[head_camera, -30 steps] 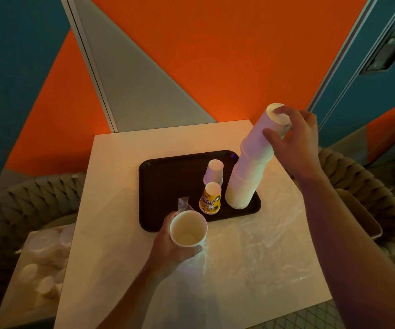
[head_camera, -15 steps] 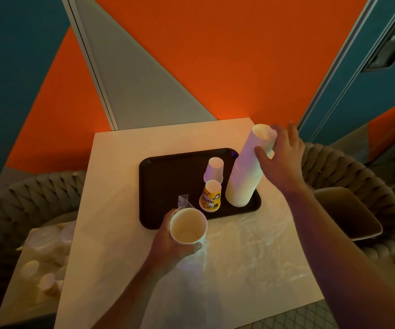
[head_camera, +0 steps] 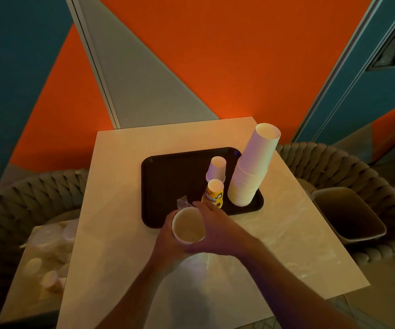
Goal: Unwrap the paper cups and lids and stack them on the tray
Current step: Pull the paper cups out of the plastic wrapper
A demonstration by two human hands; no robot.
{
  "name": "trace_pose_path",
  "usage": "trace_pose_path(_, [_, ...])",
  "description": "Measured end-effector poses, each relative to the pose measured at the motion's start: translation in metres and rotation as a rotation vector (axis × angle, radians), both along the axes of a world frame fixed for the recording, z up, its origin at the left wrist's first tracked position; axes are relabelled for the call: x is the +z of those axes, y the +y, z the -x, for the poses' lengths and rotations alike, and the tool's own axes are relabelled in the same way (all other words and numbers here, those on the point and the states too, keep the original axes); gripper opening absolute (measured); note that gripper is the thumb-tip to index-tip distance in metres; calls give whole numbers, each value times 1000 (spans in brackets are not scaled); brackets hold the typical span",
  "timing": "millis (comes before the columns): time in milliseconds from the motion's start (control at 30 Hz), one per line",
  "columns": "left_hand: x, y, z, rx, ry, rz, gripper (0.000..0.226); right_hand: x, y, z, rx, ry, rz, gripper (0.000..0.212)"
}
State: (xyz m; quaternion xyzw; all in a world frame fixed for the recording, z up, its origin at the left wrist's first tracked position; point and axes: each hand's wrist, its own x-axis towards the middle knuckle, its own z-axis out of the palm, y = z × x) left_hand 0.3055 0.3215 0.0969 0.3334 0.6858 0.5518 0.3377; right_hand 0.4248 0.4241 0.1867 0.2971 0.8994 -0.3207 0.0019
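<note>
— Where is the paper cup [head_camera: 188, 224] sitting?
— The left hand [head_camera: 168, 236] is gripping it at the tray's [head_camera: 168, 174] near edge; the right hand [head_camera: 215, 224] is touching its side, fingers straight.
— And on the tray?
— A tall cup stack [head_camera: 251, 172] is leaning there.

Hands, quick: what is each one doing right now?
Left hand: grips the open-topped white paper cup from its left side.
Right hand: fingers straight, resting against that cup's right side; holds nothing of its own.

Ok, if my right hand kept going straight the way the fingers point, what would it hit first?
Probably the crinkled clear wrapper at the tray's near edge. The right hand points up-left past the held cup, fingertips already near the wrapper; depth is unclear.
</note>
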Motion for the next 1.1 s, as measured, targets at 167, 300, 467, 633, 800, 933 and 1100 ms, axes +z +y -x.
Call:
trace_pose_path(167, [-5,0,2,-14,11,9,99,-2,-1,8,-7,-23,-80,105])
trace_pose_path(300, [-5,0,2,-31,17,5,101,-2,1,13,-19,-42,-160,89])
trace_pose_path(467, [1,-1,0,-33,-6,-26,99,-4,2,14,-31,-32,-185,87])
trace_pose_path(633, [7,-2,-2,-36,-37,-29,99,-5,1,13,-36,6,-138,94])
trace_pose_path(800, [10,-3,-2,-52,-12,-22,99,1,1,7,-102,90,-50,100])
trace_pose_path(933, [8,-3,-2,-30,-20,-14,97,-7,-3,3,-39,118,-65,101])
trace_pose_path(1100, [8,-2,-4,-27,-29,-11,90,-4,1,2,-62,90,-26,110])
